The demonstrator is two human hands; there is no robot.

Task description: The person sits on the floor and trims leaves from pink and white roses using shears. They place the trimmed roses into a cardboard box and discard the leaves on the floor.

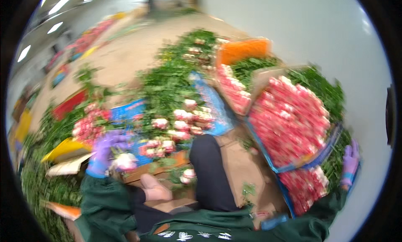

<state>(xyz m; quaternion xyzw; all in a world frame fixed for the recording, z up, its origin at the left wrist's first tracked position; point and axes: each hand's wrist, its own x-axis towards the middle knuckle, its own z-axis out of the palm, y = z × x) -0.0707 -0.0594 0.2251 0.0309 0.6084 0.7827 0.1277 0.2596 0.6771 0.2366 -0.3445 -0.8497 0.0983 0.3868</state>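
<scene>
My left hand (104, 152), in a purple glove, is raised at the left with curled fingers around what appears to be the stem of a pale rose (124, 161), whose bloom hangs beside it. My right hand (349, 162), also gloved in purple, is at the far right with its fingers stretched out, beside leafy stems at the edge of bundled pink roses (289, 120). Loose pink-white roses (182, 125) with long leafy stems lie on blue sheeting (215, 120) ahead of my knee. The picture is blurred.
An orange-wrapped bundle (243, 49) stands beyond the large pink bunches. Red (67, 106) and yellow (60, 152) wrappers lie among greenery at the left. Cardboard (234, 166) is under me. A pale wall (301, 28) rises at the right; further flower bundles (92, 33) line the back left.
</scene>
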